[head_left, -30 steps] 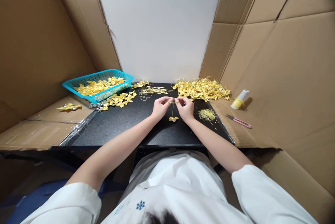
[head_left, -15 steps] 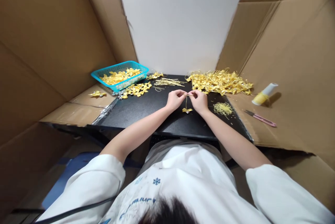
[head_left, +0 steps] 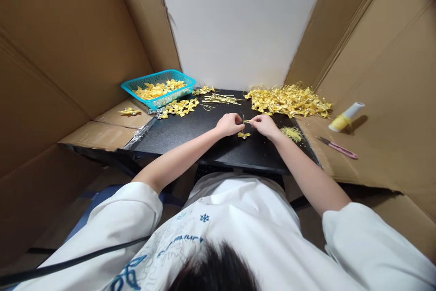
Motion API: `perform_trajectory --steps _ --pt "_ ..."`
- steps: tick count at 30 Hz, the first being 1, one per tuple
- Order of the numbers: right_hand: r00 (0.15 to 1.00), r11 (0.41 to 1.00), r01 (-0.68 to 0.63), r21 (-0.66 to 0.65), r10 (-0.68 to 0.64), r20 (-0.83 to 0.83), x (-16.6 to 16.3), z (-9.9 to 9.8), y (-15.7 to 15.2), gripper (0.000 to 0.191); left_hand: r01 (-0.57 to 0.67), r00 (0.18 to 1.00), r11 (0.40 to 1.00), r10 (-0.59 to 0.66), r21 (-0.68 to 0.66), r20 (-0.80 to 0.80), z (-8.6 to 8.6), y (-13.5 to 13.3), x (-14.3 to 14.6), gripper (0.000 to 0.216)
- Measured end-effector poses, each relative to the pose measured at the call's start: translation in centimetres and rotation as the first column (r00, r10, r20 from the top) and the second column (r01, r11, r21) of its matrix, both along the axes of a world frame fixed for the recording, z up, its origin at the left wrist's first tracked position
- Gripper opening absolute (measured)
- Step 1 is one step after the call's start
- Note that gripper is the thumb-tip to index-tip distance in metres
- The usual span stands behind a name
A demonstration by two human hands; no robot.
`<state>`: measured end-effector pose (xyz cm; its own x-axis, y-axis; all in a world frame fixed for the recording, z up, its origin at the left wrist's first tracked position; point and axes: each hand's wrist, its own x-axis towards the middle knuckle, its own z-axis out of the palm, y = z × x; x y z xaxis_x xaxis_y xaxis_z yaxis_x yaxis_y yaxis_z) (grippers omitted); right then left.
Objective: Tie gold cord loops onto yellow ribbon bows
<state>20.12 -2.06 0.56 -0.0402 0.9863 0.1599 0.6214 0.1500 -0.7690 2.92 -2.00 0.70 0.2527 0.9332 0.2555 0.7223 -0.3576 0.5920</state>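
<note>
My left hand (head_left: 230,125) pinches a thin yellow-green cord over the middle of the black table. From that cord a small yellow ribbon bow (head_left: 244,135) with a shiny bead hangs just below my fingertips. My right hand (head_left: 265,125) is closed at the fingertips on the cord's other part, a short yellow stretch (head_left: 247,121) of which shows between the two hands. Exactly how the cord is looped or crossed there is too small to make out.
Behind my hands lie loose cut cords (head_left: 223,99) and a big heap of yellow bows (head_left: 289,100). A blue basket (head_left: 126,86) of bows stands back left. On the right are cord scraps (head_left: 291,134), pink-handled snips (head_left: 340,149) and a white spool (head_left: 354,110). Cardboard walls flank the table.
My hands have drawn slightly apart, the right one moving outward, and the cord now shows between them. The bow still hangs below. The whole view has shifted a little.
</note>
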Motion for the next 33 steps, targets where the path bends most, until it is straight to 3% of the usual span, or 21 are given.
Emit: perform_trajectory --steps 2,5,9,14,18,25,29,33 --pt "1.0 0.994 -0.013 -0.107 0.011 -0.024 0.5 0.4 -0.9 0.013 -0.041 0.989 0.999 0.038 -0.022 -0.144 0.6 -0.6 -0.6 0.032" --pt "0.996 0.964 -0.029 -0.266 0.006 -0.085 0.7 1.1 -2.5 0.012 -0.014 0.976 0.994 -0.011 -0.111 -0.219 1.5 -1.5 -1.5 0.033" --pt "0.98 0.933 -0.036 -0.359 -0.038 -0.198 0.4 1.8 -3.7 0.017 0.061 0.976 0.956 -0.117 -0.288 -0.184 2.6 -1.8 -2.0 0.027" --pt "0.963 0.912 -0.027 -0.409 -0.086 -0.257 -0.1 2.0 -3.6 0.025 0.075 0.989 0.866 -0.13 -0.494 -0.077 3.5 -1.4 -1.5 0.023" --pt "0.971 0.919 -0.034 -0.393 -0.063 -0.231 -0.6 1.9 -3.4 0.025 0.074 0.988 0.828 -0.138 -0.557 -0.075 3.3 -1.0 -0.9 0.022" --pt "0.971 0.938 -0.048 -0.343 -0.036 -0.235 -1.0 1.0 -2.6 0.025 0.109 0.99 0.825 -0.142 -0.554 -0.017 2.3 -0.4 -0.7 0.014" --pt "0.97 0.963 -0.082 -0.259 0.017 -0.242 -1.0 -0.1 -2.1 0.02 0.152 0.988 0.84 -0.125 -0.521 0.087 1.6 -0.1 -0.8 0.017" --pt "0.979 0.993 -0.05 -0.106 0.028 -0.201 -0.9 -0.1 -0.6 0.014 0.214 0.967 0.816 -0.1 -0.537 0.234 1.8 1.0 -1.0 0.02"
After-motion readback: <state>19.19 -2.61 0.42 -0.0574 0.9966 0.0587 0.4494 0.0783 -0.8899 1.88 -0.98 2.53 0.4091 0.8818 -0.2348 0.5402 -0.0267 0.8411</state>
